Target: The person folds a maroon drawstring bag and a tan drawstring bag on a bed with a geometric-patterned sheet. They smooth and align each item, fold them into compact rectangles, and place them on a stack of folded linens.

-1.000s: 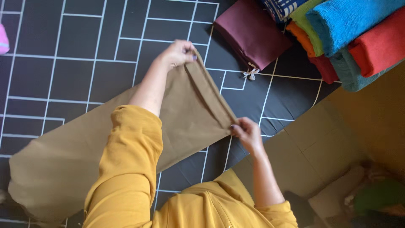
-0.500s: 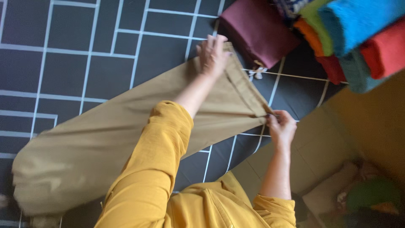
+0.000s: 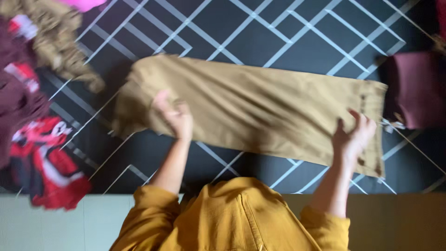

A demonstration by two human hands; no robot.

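Tan trousers (image 3: 260,107) lie flat and stretched left to right on a dark sheet with white lines (image 3: 241,28). My left hand (image 3: 174,116) is at the leg end on the left, fingers curled into the bunched cloth, though the frame is blurred. Over at the waistband end on the right, my right hand (image 3: 355,135) rests on the trousers with fingers spread. My mustard-yellow sleeves and jacket (image 3: 232,218) fill the bottom middle.
A heap of clothes sits at the left: a red and white garment (image 3: 46,167) and a brown fuzzy one (image 3: 55,42). A folded maroon cloth (image 3: 413,88) lies just right of the waistband. A pale floor strip (image 3: 46,223) runs along the bottom.
The view has swung, so the trousers now run straight across. My left hand moved from the waistband down to the leg end, and my right hand went from pinching the waistband corner to lying spread on it.
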